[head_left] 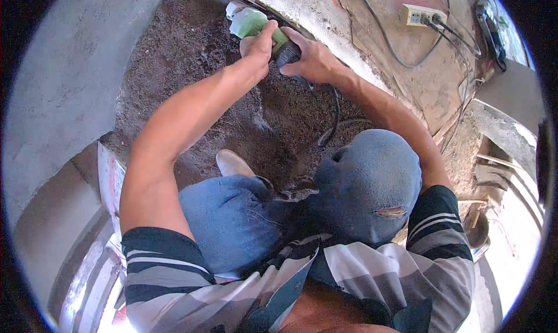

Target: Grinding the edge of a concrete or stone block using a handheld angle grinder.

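A green-bodied handheld power tool (249, 22) with a black rear end is gripped by both bare hands. Its green middle is clasped by the curled left hand (259, 45); its black rear is enclosed by the bent fingers of the right hand (312, 58). The tool is held between them at the far side, over dark brown, grainy ground (174, 48), its whitish front pointed far left.

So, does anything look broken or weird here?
Yes, there's a tear in the jeans, on the person's right leg. It looks odd because a ragged, brownish gap breaks the blue cloth. The cables near the pale socket strip also lie in loose, untidy loops.
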